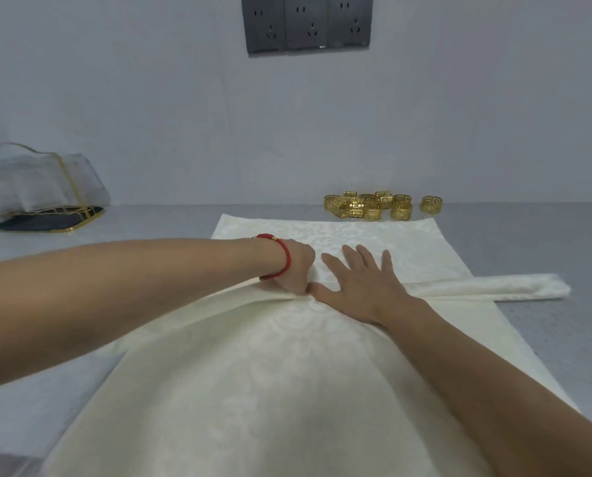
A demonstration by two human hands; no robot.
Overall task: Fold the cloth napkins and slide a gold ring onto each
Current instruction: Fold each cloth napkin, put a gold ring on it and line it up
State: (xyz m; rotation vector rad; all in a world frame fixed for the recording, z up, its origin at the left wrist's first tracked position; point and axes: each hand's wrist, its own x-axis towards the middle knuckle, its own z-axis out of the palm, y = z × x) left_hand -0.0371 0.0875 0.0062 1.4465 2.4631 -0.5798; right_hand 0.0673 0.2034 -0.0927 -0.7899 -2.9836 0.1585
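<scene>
A grey table point(528, 242) is seen running from the near edge to a pale wall point(150, 98) at the far side, and most of its middle is covered by a large cream napkin point(253, 373) with a woven floral pattern, spread from the near edge to just short of the far wall. A raised fold is formed across the napkin's middle, from which a long, narrow folded band of the same cream cloth point(494, 287) is extended to the right, resting on the table; whether this band is part of the same napkin or a second one cannot be told. At the far left a clear, gold-trimmed bag point(36, 180) is set on a dark, gold-edged tray point(46, 220); pale folded material is seen through its wall, though what it is cannot be made out. A bank of three dark wall sockets point(306, 24) is mounted high on the far wall. A cluster of gold rings point(370, 206) with cut-out patterns is stood on the table just beyond the napkin's far edge, one ring point(431, 204) being set slightly apart to the right. The right hand point(360, 287) is laid flat on the napkin with fingers spread wide, pressing beside the fold. The left hand point(296, 270), with a red bracelet point(280, 258) worn at the wrist, is curled at the fold and the cloth is pinched there, the two hands being held touching.
</scene>
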